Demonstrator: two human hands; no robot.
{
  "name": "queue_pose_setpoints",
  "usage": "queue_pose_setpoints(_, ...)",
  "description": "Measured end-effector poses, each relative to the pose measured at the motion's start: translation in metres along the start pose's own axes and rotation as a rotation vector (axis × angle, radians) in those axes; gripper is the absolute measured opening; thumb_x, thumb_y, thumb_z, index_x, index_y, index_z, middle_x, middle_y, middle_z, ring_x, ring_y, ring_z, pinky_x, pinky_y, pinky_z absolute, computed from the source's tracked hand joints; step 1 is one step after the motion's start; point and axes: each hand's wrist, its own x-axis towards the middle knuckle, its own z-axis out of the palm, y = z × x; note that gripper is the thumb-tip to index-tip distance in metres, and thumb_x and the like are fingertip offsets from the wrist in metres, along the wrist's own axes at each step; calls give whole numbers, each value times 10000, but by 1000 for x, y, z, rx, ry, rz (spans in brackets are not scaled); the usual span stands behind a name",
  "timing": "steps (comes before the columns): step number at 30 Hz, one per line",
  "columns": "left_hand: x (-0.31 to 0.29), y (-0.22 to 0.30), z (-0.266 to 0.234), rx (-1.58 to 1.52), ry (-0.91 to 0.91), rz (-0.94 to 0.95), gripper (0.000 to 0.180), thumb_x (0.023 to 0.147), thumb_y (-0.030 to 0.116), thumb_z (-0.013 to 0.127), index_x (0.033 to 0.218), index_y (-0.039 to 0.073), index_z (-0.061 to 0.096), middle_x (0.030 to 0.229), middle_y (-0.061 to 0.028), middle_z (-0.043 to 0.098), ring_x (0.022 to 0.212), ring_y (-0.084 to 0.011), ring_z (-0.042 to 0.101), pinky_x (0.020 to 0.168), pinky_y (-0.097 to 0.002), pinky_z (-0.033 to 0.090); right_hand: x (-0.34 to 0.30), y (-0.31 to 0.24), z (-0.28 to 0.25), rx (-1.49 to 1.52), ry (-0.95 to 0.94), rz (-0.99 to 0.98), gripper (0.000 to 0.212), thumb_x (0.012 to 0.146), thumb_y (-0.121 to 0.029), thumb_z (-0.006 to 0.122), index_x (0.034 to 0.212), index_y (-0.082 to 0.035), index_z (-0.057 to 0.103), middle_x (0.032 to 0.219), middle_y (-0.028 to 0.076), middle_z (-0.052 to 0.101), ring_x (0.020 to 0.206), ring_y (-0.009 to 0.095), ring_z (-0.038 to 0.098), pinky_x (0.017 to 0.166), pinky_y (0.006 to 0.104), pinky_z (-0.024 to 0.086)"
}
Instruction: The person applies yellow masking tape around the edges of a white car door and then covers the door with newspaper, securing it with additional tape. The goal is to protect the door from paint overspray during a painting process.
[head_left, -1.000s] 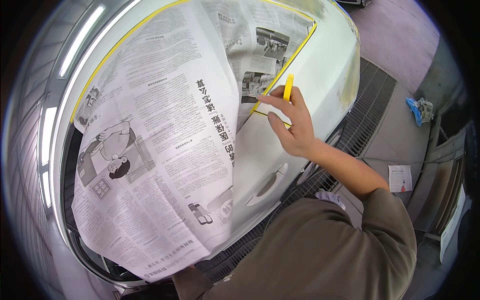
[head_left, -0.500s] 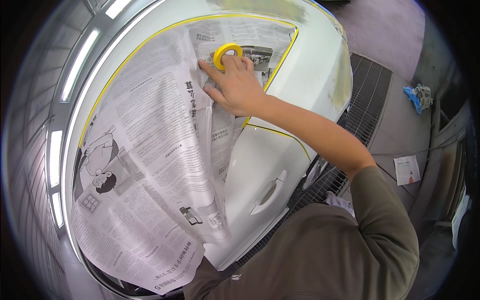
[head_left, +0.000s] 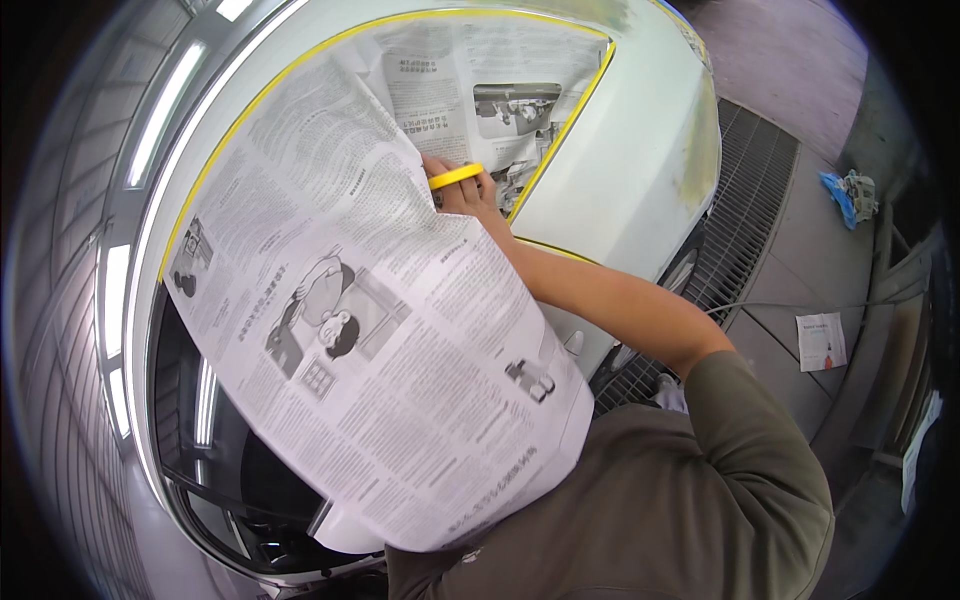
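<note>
A large newspaper sheet (head_left: pixel 430 400) covers the upper side of a white car, held along its far edge by a yellow masking tape line (head_left: pixel 320 45). My right hand (head_left: pixel 474 198) is at the sheet's right-hand fold, its fingers curled at the paper's edge. Round those fingers sits a roll of yellow masking tape (head_left: pixel 457 177), seen nearly edge-on. Part of the hand is covered by the paper. My left hand is out of sight; the sheet hides the area in front of my left sleeve. A second layer of newspaper (head_left: pixel 425 100) lies flat beyond my right hand.
Dark window glass (head_left: pixel 230 430) shows left of the sheet. The white car panel (head_left: pixel 620 180) curves away at right, beside a floor grating (head_left: pixel 750 170). A blue crumpled wrapper (head_left: pixel 840 198) and a printed paper packet (head_left: pixel 821 341) lie on the floor. A hose (head_left: pixel 780 304) crosses there.
The newspaper's loose lower part has swung right, baring dark glass at left and covering the door handle. My right hand has come nearer with the tape roll, which has turned edge-on.
</note>
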Motion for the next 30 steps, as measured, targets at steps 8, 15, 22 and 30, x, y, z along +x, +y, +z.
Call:
queue_pose_setpoints(8,-6,-6,-33,136,-62,-81,406,1077,348,555,1207,-1,716,1085,-137,747,830,-176,699,745,-317,562,-62,8,-44,61,-117,78,590,961,-416,636,1463,-120,538,1590,171,351,1497,337,300,1210,578,170)
queue_pose_setpoints(15,-52,193,-104,1334,369,121,434,1119,330,489,1306,-16,672,892,-104,764,763,-207,688,729,-332,539,-103,1,-135,748,-72,304,262,979,-225,675,1142,-25,719,1298,166,539,1165,314,568,1030,405,458)
queue_pose_setpoints(22,28,320,94,1428,-127,1561,592,795,-146,588,1358,23,657,1384,-183,657,1319,-379,613,1125,-476,483,-129,-71,-120,981,-131,533,196,942,-160,718,947,34,688,1185,191,553,1138,359,535,971,457,432)
queue_pose_setpoints(30,141,294,300,1772,-1021,1750,158,793,16,669,950,23,678,1071,-114,707,1199,-324,624,1156,-465,452,-172,-53,-92,532,-179,663,260,915,-234,761,786,-29,666,1296,130,540,1243,313,467,1018,486,288)
